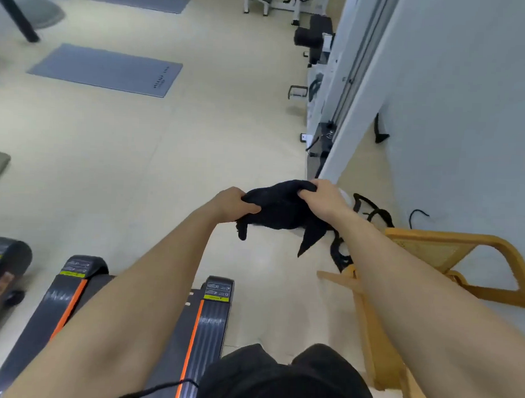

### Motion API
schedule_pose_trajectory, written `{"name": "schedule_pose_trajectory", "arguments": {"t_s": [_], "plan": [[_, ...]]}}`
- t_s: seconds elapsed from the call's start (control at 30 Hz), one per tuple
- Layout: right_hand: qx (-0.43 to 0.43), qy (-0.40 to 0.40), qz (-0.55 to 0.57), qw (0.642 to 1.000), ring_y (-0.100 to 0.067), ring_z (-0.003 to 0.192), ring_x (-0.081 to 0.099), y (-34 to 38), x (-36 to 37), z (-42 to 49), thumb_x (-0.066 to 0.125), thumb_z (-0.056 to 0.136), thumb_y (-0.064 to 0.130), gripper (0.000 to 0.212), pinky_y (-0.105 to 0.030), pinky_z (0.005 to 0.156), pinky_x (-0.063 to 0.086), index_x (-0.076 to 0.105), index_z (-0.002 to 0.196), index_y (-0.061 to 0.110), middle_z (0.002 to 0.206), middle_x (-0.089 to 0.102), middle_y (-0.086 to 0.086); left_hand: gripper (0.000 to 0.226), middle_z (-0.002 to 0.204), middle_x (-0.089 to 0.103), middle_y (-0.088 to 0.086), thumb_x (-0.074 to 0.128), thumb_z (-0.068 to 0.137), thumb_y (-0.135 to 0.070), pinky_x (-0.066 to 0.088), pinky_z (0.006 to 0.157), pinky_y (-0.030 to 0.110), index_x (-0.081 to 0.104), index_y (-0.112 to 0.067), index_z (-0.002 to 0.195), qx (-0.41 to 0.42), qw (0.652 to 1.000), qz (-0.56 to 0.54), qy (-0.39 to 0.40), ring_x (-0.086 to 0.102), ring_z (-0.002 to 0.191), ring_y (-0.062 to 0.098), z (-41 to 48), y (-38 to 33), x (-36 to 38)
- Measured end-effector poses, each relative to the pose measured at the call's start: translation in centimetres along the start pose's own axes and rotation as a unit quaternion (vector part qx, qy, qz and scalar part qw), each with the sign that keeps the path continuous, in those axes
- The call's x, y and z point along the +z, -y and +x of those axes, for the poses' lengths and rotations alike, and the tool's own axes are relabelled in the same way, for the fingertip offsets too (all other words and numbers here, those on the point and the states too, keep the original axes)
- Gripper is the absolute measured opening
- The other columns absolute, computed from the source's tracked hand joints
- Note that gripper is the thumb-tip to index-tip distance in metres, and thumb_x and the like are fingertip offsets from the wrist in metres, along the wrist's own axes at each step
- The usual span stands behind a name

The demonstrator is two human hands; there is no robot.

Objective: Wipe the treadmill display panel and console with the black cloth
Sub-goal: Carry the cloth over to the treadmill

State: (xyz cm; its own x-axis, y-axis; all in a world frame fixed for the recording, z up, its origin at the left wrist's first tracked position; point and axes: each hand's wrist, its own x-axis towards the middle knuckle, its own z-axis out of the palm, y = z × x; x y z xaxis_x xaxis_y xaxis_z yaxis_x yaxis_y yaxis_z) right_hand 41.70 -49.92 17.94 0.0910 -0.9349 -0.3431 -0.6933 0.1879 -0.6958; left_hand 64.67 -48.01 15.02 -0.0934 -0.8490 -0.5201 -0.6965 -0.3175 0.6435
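Both my hands hold the black cloth point(280, 210) out in front of me, above the pale floor. My left hand point(232, 205) grips its left end and my right hand point(321, 198) grips its upper right part. The cloth is bunched between them, with two corners hanging down. Below my arms lies the rear end of a treadmill deck point(209, 313), black with orange stripes and yellow warning labels. The treadmill's display panel and console are out of view.
A wooden chair point(449, 259) stands at the right, against a white wall point(467, 87). Black cords point(371, 211) lie on the floor beside it. A second treadmill end point(3, 264) is at the far left. Grey mats point(108, 70) and gym equipment point(314, 37) lie farther off.
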Motion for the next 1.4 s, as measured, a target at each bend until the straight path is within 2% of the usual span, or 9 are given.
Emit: {"name": "schedule_pose_trajectory", "arguments": {"t_s": [0.27, 0.4, 0.5, 0.6, 0.77, 0.9, 1.17, 1.27, 1.4], "plan": [[-0.1, 0.141, -0.08, 0.982, -0.015, 0.07, 0.058, 11.5, 8.8, 11.5, 0.054, 0.09, 0.019, 0.016, -0.026, 0.057, 0.04, 0.057, 0.074, 0.018, 0.074, 0.062, 0.002, 0.027, 0.097, 0.075, 0.009, 0.061, 0.089, -0.034, 0.057, 0.087, 0.042, 0.072, -0.011, 0.101, -0.099, 0.984, -0.122, -0.086, 0.071, 0.092, 0.026, 2.6, 9.5, -9.0], [-0.142, 0.238, -0.121, 0.953, -0.014, 0.072, 0.058, 16.8, 14.3, 18.3, 0.055, 0.091, 0.021, 0.015, -0.026, 0.059, 0.041, 0.058, 0.077, 0.019, 0.078, 0.062, 0.002, 0.023, 0.094, 0.074, 0.004, 0.06, 0.092, -0.035, 0.056, 0.079, 0.037, 0.07, -0.016, 0.099, -0.181, 0.958, -0.17, -0.143, 0.069, 0.087, 0.022, 4.1, 14.7, -13.5], [-0.178, 0.334, -0.18, 0.908, -0.022, 0.085, 0.064, 21.5, 18.9, 23.3, 0.056, 0.092, 0.029, 0.019, -0.033, 0.069, 0.051, 0.065, 0.096, 0.012, 0.092, 0.069, -0.004, 0.026, 0.093, 0.071, 0.005, 0.059, 0.092, -0.037, 0.05, 0.073, 0.034, 0.067, -0.014, 0.099, -0.253, 0.922, -0.207, -0.208, 0.067, 0.085, 0.022, 4.4, 18.0, -16.5], [-0.238, 0.412, -0.231, 0.848, -0.024, 0.087, 0.064, 27.3, 23.0, 26.1, 0.057, 0.094, 0.028, 0.025, -0.034, 0.073, 0.05, 0.065, 0.103, 0.007, 0.095, 0.07, -0.007, 0.032, 0.097, 0.069, 0.006, 0.061, 0.091, -0.039, 0.051, 0.078, 0.035, 0.065, -0.01, 0.106, -0.325, 0.871, -0.252, -0.267, 0.065, 0.09, 0.024, 3.7, 20.0, -18.9], [-0.344, 0.503, -0.287, 0.739, -0.021, 0.074, 0.059, 36.0, 30.2, 26.0, 0.056, 0.093, 0.025, 0.017, -0.03, 0.062, 0.044, 0.061, 0.086, 0.01, 0.079, 0.063, -0.003, 0.051, 0.106, 0.07, 0.004, 0.059, 0.074, -0.055, 0.052, 0.09, 0.041, 0.066, -0.018, 0.108, -0.404, 0.785, -0.327, -0.336, 0.065, 0.094, 0.023, 0.5, 23.1, -21.0], [-0.409, 0.545, -0.318, 0.659, -0.021, 0.076, 0.059, 40.5, 37.2, 23.4, 0.057, 0.093, 0.026, 0.017, -0.029, 0.064, 0.045, 0.063, 0.093, 0.01, 0.083, 0.064, -0.004, 0.035, 0.108, 0.07, 0.006, 0.059, 0.092, -0.04, 0.052, 0.092, 0.042, 0.068, -0.015, 0.114, -0.434, 0.717, -0.369, -0.402, 0.065, 0.098, 0.024, -3.3, 25.2, -21.8], [-0.533, 0.589, -0.332, 0.509, -0.026, 0.102, 0.055, 46.4, 51.1, 12.6, 0.032, 0.105, 0.045, 0.045, -0.035, 0.09, 0.042, 0.062, 0.104, 0.011, 0.108, 0.059, -0.008, 0.035, 0.108, 0.071, 0.007, 0.054, 0.096, -0.041, 0.053, 0.092, 0.041, 0.069, -0.014, 0.112, -0.486, 0.565, -0.439, -0.502, 0.066, 0.098, 0.024, -12.6, 32.3, -19.5], [-0.566, 0.598, -0.336, 0.457, -0.028, 0.092, 0.056, 48.2, 54.4, 7.1, 0.031, 0.105, 0.047, 0.048, -0.035, 0.079, 0.039, 0.052, 0.074, 0.016, 0.09, 0.06, -0.007, 0.039, 0.104, 0.072, 0.005, 0.047, 0.102, -0.043, 0.052, 0.079, 0.029, 0.07, -0.012, 0.111, -0.493, 0.501, -0.464, -0.539, 0.066, 0.092, 0.019, -16.2, 33.6, -18.6], [-0.598, 0.62, -0.335, 0.381, -0.03, 0.089, 0.055, 49.7, 57.0, -0.3, 0.032, 0.104, 0.046, 0.048, -0.035, 0.076, 0.038, 0.045, 0.068, 0.016, 0.088, 0.057, -0.008, 0.053, 0.106, 0.072, 0.013, 0.041, 0.103, -0.049, 0.05, 0.082, 0.034, 0.068, -0.003, 0.11, -0.524, 0.405, -0.479, -0.576, 0.067, 0.094, 0.026, -21.0, 33.0, -17.2]]}}
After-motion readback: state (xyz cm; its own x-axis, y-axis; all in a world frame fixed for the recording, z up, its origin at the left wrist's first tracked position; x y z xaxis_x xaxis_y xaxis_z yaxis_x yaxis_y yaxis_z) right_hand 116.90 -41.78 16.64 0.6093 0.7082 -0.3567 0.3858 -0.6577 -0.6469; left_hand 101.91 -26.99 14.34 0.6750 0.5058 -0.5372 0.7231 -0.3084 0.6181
